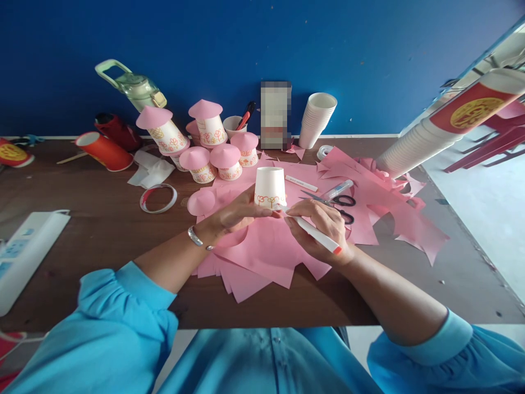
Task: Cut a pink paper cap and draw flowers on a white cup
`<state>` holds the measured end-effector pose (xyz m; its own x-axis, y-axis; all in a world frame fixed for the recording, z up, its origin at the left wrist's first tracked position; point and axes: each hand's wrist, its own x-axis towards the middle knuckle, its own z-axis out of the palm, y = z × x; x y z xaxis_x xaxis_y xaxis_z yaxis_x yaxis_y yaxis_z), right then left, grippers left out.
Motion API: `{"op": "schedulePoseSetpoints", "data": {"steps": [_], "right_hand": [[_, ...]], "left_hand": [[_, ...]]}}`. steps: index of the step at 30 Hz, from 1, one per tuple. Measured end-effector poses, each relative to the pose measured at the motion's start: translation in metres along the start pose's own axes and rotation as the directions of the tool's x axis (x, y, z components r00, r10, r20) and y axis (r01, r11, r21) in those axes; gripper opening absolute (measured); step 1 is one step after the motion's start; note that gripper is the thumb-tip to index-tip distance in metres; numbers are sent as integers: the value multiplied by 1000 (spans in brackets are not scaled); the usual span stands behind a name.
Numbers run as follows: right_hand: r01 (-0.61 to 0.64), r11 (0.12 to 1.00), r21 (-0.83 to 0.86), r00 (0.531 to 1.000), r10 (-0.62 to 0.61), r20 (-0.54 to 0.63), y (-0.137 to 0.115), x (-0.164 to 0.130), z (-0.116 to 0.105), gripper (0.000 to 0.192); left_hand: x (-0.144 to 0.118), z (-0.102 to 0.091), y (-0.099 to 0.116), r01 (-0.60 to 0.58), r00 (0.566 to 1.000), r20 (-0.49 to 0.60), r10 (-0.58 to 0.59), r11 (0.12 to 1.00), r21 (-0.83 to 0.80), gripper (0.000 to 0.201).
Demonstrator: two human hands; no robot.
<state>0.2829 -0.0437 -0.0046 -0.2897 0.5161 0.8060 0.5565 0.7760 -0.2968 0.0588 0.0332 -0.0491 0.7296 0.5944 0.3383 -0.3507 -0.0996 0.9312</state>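
Note:
An upside-down white paper cup [269,183] is in my left hand [240,210], fingers wrapped around its side and lower edge. Red and orange flower drawings run along the band near its rim. My right hand [322,227] grips a white marker [315,233] with a red end, its tip close to the cup's lower right edge. Pink paper sheets [262,257] lie under both hands. A second white marker [301,183] rests just behind the cup. Black-handled scissors [344,202] lie by my right hand, partly beneath a clear-bodied pen [338,189].
Several decorated cups with pink cone roofs [225,156] stand behind left, near a tape roll [158,198] and red cups [104,151]. Stacked white cups [318,117] stand at the wall. A long cup stack [443,126] leans at right beside pink scraps [381,191].

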Motion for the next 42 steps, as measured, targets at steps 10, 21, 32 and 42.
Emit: {"op": "schedulePoseSetpoints", "data": {"steps": [10, 21, 32, 42], "right_hand": [[-14, 1000, -20, 999, 15, 35, -2, 1, 0, 12], [6, 1000, 10, 1000, -5, -12, -2, 1, -1, 19], [-12, 1000, -26, 1000, 13, 1, -2, 2, -2, 14], [-22, 1000, -18, 1000, 22, 21, -4, 3, -1, 17]], "left_hand": [[14, 15, 17, 97, 993, -62, -102, 992, -75, 45], [-10, -6, 4, -62, 994, 95, 51, 991, 118, 64], [12, 16, 24, 95, 993, -68, -97, 995, -29, 27], [10, 13, 17, 87, 996, -31, -89, 994, -59, 40]]}}
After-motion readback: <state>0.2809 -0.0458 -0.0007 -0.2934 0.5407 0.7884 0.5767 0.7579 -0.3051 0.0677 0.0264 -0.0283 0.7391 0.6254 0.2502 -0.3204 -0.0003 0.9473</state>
